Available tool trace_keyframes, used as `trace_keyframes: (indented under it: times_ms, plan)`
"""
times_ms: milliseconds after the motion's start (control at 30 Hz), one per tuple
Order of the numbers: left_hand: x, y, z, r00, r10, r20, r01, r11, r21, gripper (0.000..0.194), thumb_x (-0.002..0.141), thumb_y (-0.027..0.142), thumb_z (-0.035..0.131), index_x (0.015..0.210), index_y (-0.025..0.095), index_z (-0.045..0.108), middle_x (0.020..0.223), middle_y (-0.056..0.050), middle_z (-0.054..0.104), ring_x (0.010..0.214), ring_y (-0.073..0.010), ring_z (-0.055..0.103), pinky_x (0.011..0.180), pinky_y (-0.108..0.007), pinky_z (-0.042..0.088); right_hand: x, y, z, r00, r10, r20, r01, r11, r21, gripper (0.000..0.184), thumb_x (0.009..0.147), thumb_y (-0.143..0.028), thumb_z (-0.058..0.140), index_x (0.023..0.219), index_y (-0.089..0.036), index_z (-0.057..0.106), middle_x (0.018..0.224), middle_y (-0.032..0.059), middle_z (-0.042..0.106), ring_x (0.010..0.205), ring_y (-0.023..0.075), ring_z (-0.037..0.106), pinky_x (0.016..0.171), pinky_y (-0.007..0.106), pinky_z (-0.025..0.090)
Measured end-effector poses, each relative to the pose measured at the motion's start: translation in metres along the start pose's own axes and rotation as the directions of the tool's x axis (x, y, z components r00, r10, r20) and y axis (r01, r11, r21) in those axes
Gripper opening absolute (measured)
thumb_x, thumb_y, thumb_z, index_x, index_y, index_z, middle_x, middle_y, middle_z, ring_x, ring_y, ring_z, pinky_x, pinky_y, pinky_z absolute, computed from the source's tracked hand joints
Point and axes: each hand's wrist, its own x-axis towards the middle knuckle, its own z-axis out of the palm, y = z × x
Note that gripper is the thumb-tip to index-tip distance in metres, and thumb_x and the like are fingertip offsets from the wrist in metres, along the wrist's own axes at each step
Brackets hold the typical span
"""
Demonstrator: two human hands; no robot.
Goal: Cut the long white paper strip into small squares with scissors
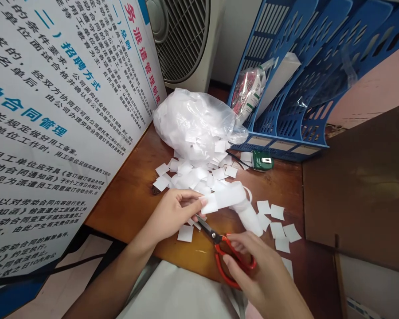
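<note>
My left hand (173,210) pinches the end of a long white strip (231,197) that curls over the wooden table (133,195). My right hand (262,274) grips red-handled scissors (224,250), fingers through the loops, blades pointing up-left toward the strip's held end. Several small white cut squares (193,173) lie scattered around both hands, some to the right (279,226).
A clear plastic bag (196,117) full of white squares sits behind the pile. A blue file rack (306,75) stands at the back right, a small green object (262,160) before it. A printed board (53,110) leans on the left; a fan (182,40) stands behind.
</note>
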Motion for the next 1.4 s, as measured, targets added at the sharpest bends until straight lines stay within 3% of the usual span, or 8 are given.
trace_keyframes:
  times_ms: [167,333,433,500,600,667,867,1400]
  plan:
    - [0.001,-0.002,-0.007,0.999,-0.015,-0.039,0.015,1.0,-0.009,0.032,0.088,0.044,0.073,0.089,0.012,0.077,0.073,-0.007,0.074,0.058,-0.012,0.062,0.058,-0.021,0.052,-0.026,0.024,0.023,0.998,-0.053,-0.026,0.042,0.944,-0.327,0.046,0.088,-0.014,0.046,0.132,-0.023,0.053,0.125,0.0103,0.064,0.109,0.0253,0.067,0.086,0.039,0.061]
    - [0.001,-0.003,-0.008,0.999,0.01,-0.047,-0.011,1.0,-0.013,0.03,0.088,0.042,0.073,0.088,0.012,0.077,0.071,-0.006,0.073,0.059,-0.0123,0.061,0.058,-0.021,0.052,-0.022,0.023,0.031,0.994,-0.039,-0.106,0.0,0.939,-0.345,0.042,0.085,-0.01,0.043,0.122,-0.023,0.059,0.114,0.0092,0.067,0.099,0.0251,0.069,0.078,0.038,0.06]
    - [-0.002,-0.001,-0.006,0.999,0.046,-0.028,-0.047,0.999,-0.023,0.028,0.09,0.04,0.072,0.088,0.013,0.077,0.072,-0.005,0.073,0.059,-0.0119,0.061,0.059,-0.021,0.052,-0.016,0.008,0.023,0.987,-0.035,-0.157,0.008,0.985,-0.173,0.023,0.091,-0.022,0.057,0.112,-0.024,0.065,0.102,0.0072,0.068,0.088,0.0222,0.068,0.073,0.033,0.058]
    - [-0.005,0.001,-0.002,0.997,0.073,0.012,-0.072,0.997,-0.039,0.026,0.091,0.038,0.071,0.088,0.013,0.078,0.072,-0.004,0.073,0.061,-0.0118,0.062,0.06,-0.02,0.052,-0.008,-0.008,0.021,0.983,0.06,-0.175,-0.039,0.992,0.124,0.021,0.091,-0.031,0.064,0.111,-0.023,0.066,0.092,0.0055,0.068,0.077,0.0177,0.067,0.066,0.028,0.057]
    - [-0.008,0.004,0.008,0.991,0.1,0.085,-0.095,0.994,-0.063,0.024,0.092,0.035,0.07,0.086,0.013,0.078,0.074,-0.004,0.073,0.064,-0.0115,0.063,0.062,-0.019,0.052,0.009,-0.03,0.023,0.953,0.268,-0.143,-0.145,0.814,0.562,0.025,0.092,-0.039,0.068,0.109,-0.02,0.069,0.087,0.0053,0.071,0.064,0.0131,0.064,0.059,0.023,0.055]
    - [-0.009,0.005,0.014,0.988,0.105,0.114,-0.097,0.993,-0.074,0.024,0.093,0.034,0.069,0.084,0.014,0.078,0.077,-0.004,0.074,0.066,-0.0113,0.063,0.062,-0.019,0.052,0.022,-0.038,0.027,0.929,0.341,-0.146,-0.152,0.708,0.69,0.024,0.09,-0.042,0.069,0.094,-0.018,0.071,0.078,0.0048,0.071,0.059,0.0114,0.061,0.055,0.021,0.054]
    - [-0.01,0.002,0.016,0.987,0.094,0.128,-0.085,0.994,-0.072,0.025,0.094,0.036,0.068,0.095,0.014,0.08,0.08,-0.006,0.075,0.071,-0.0139,0.065,0.064,-0.021,0.053,0.036,-0.037,0.035,0.909,0.372,-0.187,-0.089,0.612,0.786,0.03,0.087,-0.041,0.074,0.074,-0.015,0.071,0.065,0.004,0.069,0.048,0.0103,0.059,0.047,0.02,0.051]
    - [-0.006,-0.004,0.017,0.989,0.038,0.14,-0.024,0.995,-0.098,0.025,0.092,0.037,0.071,0.091,0.013,0.079,0.079,-0.006,0.076,0.064,-0.0112,0.063,0.059,-0.019,0.052,0.041,-0.03,0.044,0.881,0.384,-0.276,-0.023,0.618,0.786,0.032,0.086,-0.038,0.075,0.067,-0.014,0.069,0.062,0.0048,0.069,0.045,0.0119,0.061,0.045,0.02,0.053]
